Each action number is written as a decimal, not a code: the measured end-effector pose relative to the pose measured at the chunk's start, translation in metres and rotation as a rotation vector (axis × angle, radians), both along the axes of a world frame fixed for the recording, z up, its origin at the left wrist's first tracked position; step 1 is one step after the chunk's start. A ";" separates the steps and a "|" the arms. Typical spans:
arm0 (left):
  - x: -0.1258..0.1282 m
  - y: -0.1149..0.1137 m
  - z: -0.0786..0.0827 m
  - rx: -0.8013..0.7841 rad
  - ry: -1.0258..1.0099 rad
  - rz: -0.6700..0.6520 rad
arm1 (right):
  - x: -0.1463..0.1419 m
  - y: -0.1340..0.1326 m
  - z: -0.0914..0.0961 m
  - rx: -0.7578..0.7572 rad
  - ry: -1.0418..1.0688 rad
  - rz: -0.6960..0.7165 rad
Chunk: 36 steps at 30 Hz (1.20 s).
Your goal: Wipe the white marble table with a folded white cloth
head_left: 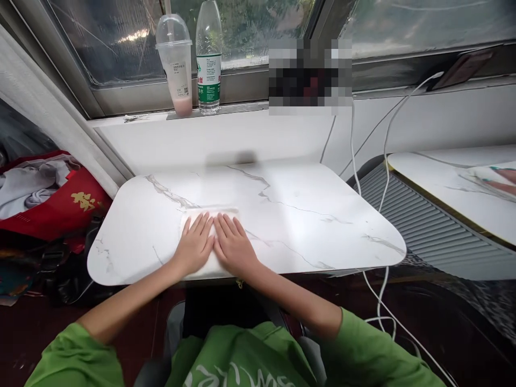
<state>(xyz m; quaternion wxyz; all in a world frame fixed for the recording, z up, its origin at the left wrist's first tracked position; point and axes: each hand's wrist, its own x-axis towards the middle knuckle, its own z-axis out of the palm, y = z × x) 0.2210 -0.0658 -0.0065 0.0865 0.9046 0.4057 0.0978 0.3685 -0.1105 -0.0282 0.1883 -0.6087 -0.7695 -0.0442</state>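
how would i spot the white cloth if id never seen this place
Find the white table below the window. Near its front edge, the left hand and right hand lie flat side by side on the cloth. Unlike the grey-veined table, the cloth looks plain, with squarer corners.

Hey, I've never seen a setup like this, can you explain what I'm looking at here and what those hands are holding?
There's no robot here, just a person's bare hands. The single picture comes from a camera worn on their head, looking forward and down, so the arms reach away from you. The left hand and right hand lie flat, side by side, on what looks like a white cloth. It lies on a marble-patterned table. Neither hand grips anything. Behind, on the windowsill, stand a lidded cup and a bottle.
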 end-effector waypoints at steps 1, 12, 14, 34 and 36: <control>-0.007 -0.010 0.001 -0.025 -0.002 0.013 | -0.005 -0.009 0.001 0.010 -0.005 0.027; -0.050 0.015 0.007 -0.052 -0.036 0.112 | -0.062 0.023 0.005 0.015 -0.032 0.069; -0.056 0.042 0.006 -0.030 -0.030 0.128 | -0.070 0.052 0.006 0.001 -0.012 0.075; -0.049 0.264 -0.002 -0.008 -0.112 0.118 | -0.069 0.267 -0.003 -0.016 0.142 -0.022; -0.048 0.260 -0.001 -0.004 -0.090 0.130 | -0.068 0.265 -0.004 0.000 0.158 -0.021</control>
